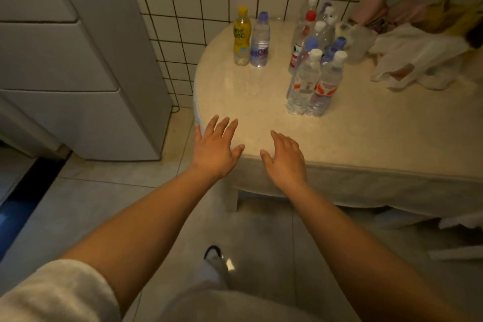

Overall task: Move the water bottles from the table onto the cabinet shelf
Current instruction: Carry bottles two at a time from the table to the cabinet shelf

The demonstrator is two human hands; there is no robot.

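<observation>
Reaching over the table (379, 138) edge, your left hand (214, 149) and right hand (285, 157) are spread and hold nothing. The water bottles (313, 78) stand right of centre. They look full, so heavy and smooth; grasp around the middle.

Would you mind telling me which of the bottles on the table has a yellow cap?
The yellow-labelled bottle at the table's far left, beside the purple-labelled bottle. It alone has a yellow cap; the others' caps are blue, white or red.
</observation>
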